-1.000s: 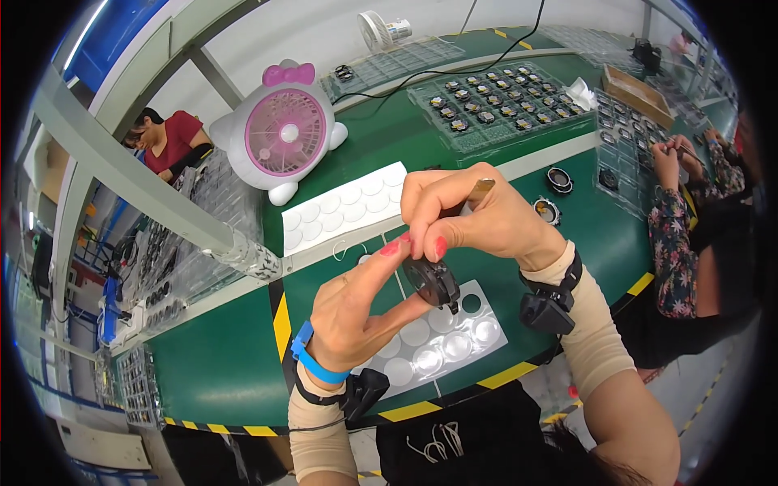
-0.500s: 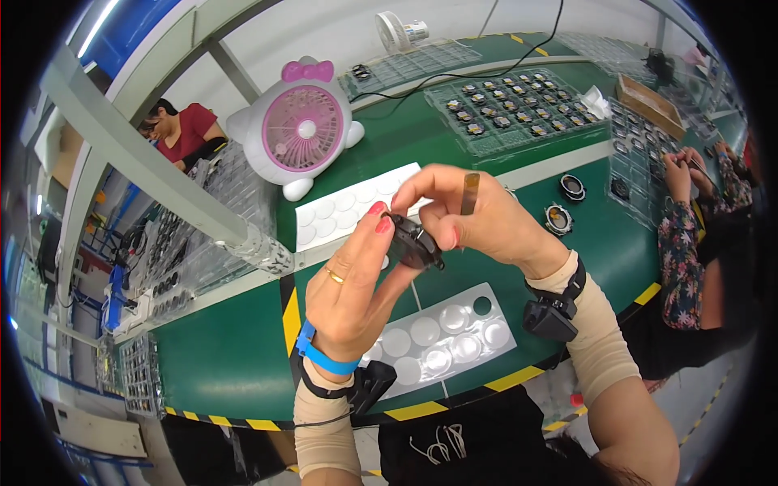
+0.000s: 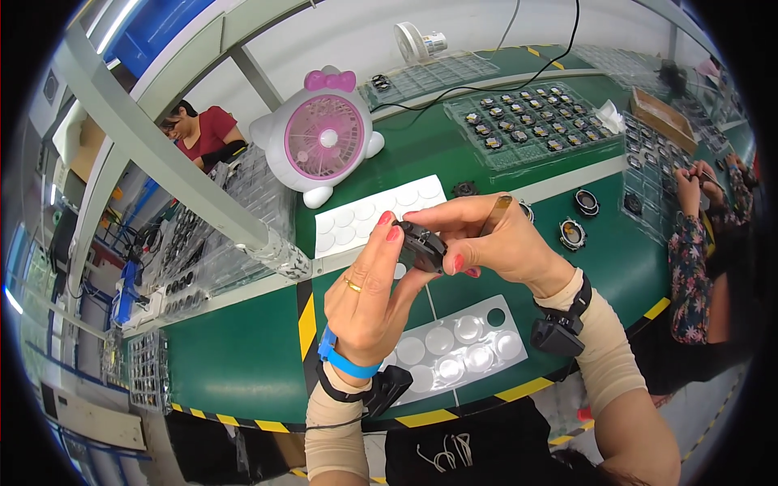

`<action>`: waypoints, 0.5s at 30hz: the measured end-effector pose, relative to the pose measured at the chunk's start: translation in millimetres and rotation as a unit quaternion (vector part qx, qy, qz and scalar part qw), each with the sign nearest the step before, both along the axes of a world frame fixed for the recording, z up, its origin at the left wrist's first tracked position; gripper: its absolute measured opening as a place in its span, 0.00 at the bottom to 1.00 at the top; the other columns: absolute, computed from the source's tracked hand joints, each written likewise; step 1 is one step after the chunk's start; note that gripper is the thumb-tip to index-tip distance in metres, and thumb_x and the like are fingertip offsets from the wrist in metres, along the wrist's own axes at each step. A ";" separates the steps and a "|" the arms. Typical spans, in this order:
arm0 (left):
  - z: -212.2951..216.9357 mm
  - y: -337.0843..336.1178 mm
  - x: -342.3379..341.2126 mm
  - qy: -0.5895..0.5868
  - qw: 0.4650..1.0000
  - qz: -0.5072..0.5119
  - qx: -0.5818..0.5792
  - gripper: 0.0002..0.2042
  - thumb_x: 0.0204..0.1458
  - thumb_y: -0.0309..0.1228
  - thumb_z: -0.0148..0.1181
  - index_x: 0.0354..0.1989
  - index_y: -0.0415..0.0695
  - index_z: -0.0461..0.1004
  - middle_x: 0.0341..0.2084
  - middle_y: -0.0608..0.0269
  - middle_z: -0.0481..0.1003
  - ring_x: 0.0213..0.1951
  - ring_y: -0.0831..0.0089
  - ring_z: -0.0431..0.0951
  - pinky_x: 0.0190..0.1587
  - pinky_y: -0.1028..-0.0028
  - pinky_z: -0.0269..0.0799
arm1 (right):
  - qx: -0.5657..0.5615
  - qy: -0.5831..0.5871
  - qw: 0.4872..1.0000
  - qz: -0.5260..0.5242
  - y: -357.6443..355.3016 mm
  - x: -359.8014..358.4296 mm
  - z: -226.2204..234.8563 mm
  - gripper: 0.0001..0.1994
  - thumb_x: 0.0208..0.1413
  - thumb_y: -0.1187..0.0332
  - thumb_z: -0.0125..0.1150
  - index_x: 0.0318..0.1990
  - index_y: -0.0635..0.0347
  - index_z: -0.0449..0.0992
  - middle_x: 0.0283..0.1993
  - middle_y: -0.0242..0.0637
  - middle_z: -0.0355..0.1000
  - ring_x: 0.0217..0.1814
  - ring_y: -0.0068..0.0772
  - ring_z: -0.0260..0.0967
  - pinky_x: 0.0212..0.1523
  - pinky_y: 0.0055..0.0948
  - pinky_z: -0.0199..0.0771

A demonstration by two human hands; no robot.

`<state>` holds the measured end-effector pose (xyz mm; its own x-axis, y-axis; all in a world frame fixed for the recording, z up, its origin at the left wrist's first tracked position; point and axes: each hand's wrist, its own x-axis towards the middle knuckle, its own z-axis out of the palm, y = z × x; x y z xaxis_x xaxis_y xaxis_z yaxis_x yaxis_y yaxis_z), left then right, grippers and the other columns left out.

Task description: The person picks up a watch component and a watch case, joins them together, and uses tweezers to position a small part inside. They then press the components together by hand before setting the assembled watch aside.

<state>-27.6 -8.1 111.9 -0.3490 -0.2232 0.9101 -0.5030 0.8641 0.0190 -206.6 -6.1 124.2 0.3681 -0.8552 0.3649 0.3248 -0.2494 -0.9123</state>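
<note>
Holding, at chest height above the table: one black, round, thick-rimmed part, tilted, gripped between both my hands.

Left hand, mine: closed around the part's left side, red-nailed fingers on its upper edge, thumb below; one gold-coloured ring, one blue wristband.

Right hand, mine: pinched to the part's right side, forefinger along the upper edge, thumb at the near edge; an amber-brown strip wraps the forefinger.

Under my hands, on the green tabletop: one glossy pale sheet of round discs, with a round green gap near its upper right corner. Beyond my hands: one white sheet of pale discs, lying flat.

To the right of my right hand: two round, ring-shaped parts, near each other. Farther back: one clear plastic tray bearing rows of small round black-and-silver parts; one white, cat-shaped fan with a pink grille, upright.

At far right: one co-worker's dark floral sleeve, beside another clear tray of round parts.
</note>
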 end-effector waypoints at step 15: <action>3.5 3.0 -2.3 0.001 1.000 0.021 0.007 0.28 0.31 0.20 0.69 0.46 0.32 0.68 0.41 0.41 0.71 0.41 0.55 0.76 0.38 0.71 0.75 | 0.016 -0.081 0.997 -0.008 0.2 8.3 -7.5 0.19 0.44 0.66 0.65 0.45 0.64 0.74 0.26 0.29 0.71 0.17 0.11 0.55 0.15 0.14 0.52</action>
